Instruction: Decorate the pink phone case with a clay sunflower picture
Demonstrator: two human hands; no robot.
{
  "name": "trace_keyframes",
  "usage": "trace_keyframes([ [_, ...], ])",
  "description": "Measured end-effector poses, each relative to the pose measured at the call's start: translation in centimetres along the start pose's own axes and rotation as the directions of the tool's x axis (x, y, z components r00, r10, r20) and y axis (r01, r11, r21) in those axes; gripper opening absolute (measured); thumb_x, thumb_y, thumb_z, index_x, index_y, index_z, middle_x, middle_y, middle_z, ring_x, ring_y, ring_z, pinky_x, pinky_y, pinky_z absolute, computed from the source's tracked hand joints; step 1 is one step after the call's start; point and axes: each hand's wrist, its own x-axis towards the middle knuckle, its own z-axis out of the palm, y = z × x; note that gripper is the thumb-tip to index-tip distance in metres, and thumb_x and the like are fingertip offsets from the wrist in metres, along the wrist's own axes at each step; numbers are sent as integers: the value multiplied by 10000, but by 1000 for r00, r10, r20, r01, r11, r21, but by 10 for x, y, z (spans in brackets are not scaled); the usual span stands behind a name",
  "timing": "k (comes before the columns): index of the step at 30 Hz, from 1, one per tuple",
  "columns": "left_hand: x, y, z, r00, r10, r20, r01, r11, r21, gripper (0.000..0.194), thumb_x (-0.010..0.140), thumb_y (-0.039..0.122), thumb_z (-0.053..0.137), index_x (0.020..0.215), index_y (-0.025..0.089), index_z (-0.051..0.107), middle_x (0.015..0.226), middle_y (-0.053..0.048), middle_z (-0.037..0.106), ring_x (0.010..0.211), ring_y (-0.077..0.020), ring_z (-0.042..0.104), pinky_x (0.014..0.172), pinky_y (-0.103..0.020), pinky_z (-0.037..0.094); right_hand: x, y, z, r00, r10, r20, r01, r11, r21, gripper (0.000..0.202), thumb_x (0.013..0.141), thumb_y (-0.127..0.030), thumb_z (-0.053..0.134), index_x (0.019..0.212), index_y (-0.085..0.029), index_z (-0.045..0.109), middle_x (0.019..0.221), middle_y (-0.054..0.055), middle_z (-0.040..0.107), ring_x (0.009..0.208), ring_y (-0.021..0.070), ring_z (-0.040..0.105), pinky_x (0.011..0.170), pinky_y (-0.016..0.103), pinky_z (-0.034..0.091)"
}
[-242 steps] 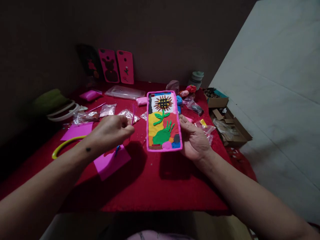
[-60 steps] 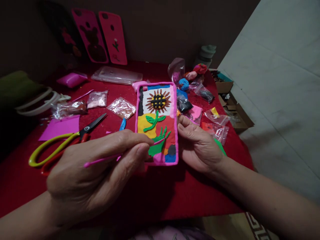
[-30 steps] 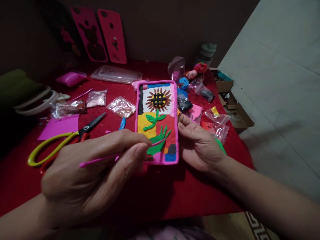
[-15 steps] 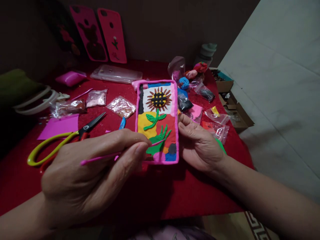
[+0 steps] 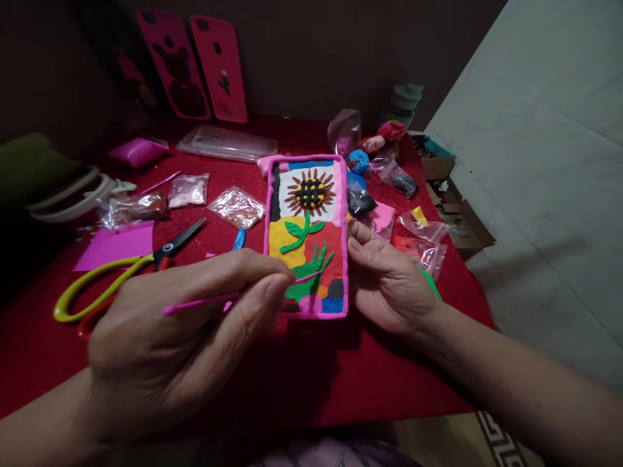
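My left hand [image 5: 195,337] is closed in a pencil grip on a thin pink modelling tool [image 5: 202,303]. The tool's tip meets the green clay in the lower part of a clay-covered phone case [image 5: 331,230]. A pink clay rim frames the case, which bears a raised sunflower [image 5: 310,193] with green leaves above coloured patches. My right hand [image 5: 394,279] pinches the case by its right edge, thumb in front, other fingers partly hidden behind. The lower left corner of the case is hidden by my left hand.
Yellow-handled scissors [image 5: 160,259] lie left on the red cloth [image 5: 389,383], near a purple sheet [image 5: 117,246] and bagged clay [image 5: 189,189]. Behind are a clear case [image 5: 228,143] and two upright pink cases [image 5: 221,71]. Blue clay [image 5: 359,161] and a bottle [image 5: 406,104] stand back right.
My left hand has shifted slightly to the right and up, and the tool's rear end has moved with it. The case and my right hand stay nearly still.
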Motion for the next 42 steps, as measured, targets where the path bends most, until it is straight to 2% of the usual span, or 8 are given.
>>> trace_keyframes([
  [8, 2, 1, 2, 999, -17, -31, 17, 1000, -13, 214, 1008, 296, 496, 947, 267, 699, 671, 83, 665, 553, -32, 634, 498, -115, 459, 0, -1, 0, 1000, 0, 9, 0, 1000, 20, 90, 839, -117, 650, 856, -205, 660, 852, -13, 691, 781, 115, 668, 841, 257, 575],
  [16, 1, 0, 1, 1000, -8, -9, 7, 1000, -19, 193, 981, 213, 511, 921, 269, 686, 632, 83, 661, 534, -45, 627, 495, -130, 466, 0, 0, 1, 1000, 3, -1, -3, 1000, 20, 96, 840, -125, 652, 884, -209, 668, 850, -12, 693, 800, 120, 669, 846, 256, 572],
  [22, 0, 2, 5, 992, -24, -120, 30, 998, 48, 171, 900, 375, 621, 973, 276, 739, 646, 12, 676, 622, -160, 674, 469, -222, 503, 0, 0, 1, 1000, 2, -7, -2, 1000, 2, 87, 831, -131, 662, 855, -214, 657, 836, -17, 685, 781, 127, 664, 879, 297, 578],
  [26, 1, 3, 7, 988, -18, -151, 31, 996, 88, 201, 862, 411, 657, 985, 282, 749, 646, 4, 672, 658, -178, 681, 487, -230, 517, 0, -1, 2, 1000, 8, -15, -8, 1000, -3, 93, 817, -140, 685, 840, -222, 647, 839, -22, 690, 785, 135, 667, 949, 341, 566],
  [30, 3, 4, 5, 993, -29, -111, 37, 997, 72, 150, 895, 373, 627, 948, 283, 734, 645, 17, 670, 623, -156, 670, 487, -216, 509, 0, -1, 2, 1000, 14, -12, -14, 1000, 0, 85, 822, -149, 685, 836, -222, 644, 835, -25, 695, 778, 131, 672, 968, 343, 562],
  [35, 3, 3, 2, 1000, -13, 11, 13, 1000, -10, 196, 992, 245, 495, 920, 277, 675, 655, 77, 661, 549, -46, 624, 504, -128, 464, 0, 0, 3, 1000, 7, -21, -7, 1000, -9, 93, 813, -153, 693, 824, -226, 637, 853, -27, 705, 823, 134, 682, 994, 347, 550],
  [42, 1, 3, 2, 1000, -17, -8, 17, 999, -35, 193, 985, 223, 501, 916, 270, 675, 649, 81, 661, 547, -44, 630, 512, -127, 467, -2, -1, 3, 1000, 16, -22, -16, 1000, -17, 96, 813, -171, 698, 798, -234, 628, 830, -27, 694, 811, 142, 678, 1001, 364, 541],
])
